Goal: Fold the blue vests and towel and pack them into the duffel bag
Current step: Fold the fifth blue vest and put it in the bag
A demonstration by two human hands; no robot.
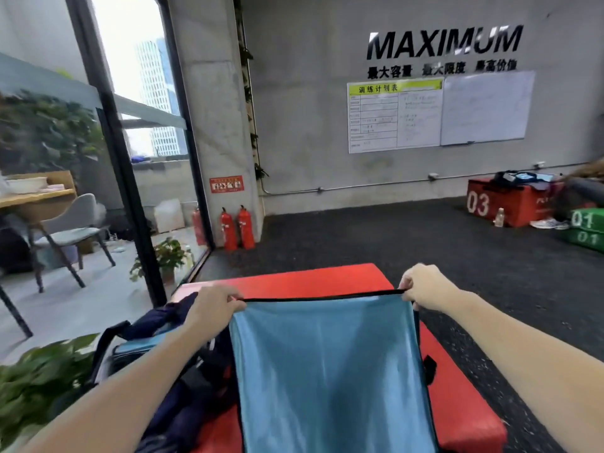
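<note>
Light blue cloth (330, 371) with black-trimmed edges, whether vest or towel cannot be told, held up stretched flat over the middle of a red padded box (310, 279), top edge taut and level, lower part running out of view at the bottom. Black loop on its right edge. Dark navy duffel bag (170, 361) at the left edge of the box, slumped and open, light blue fabric showing inside, a strap arching at its left side.
</note>
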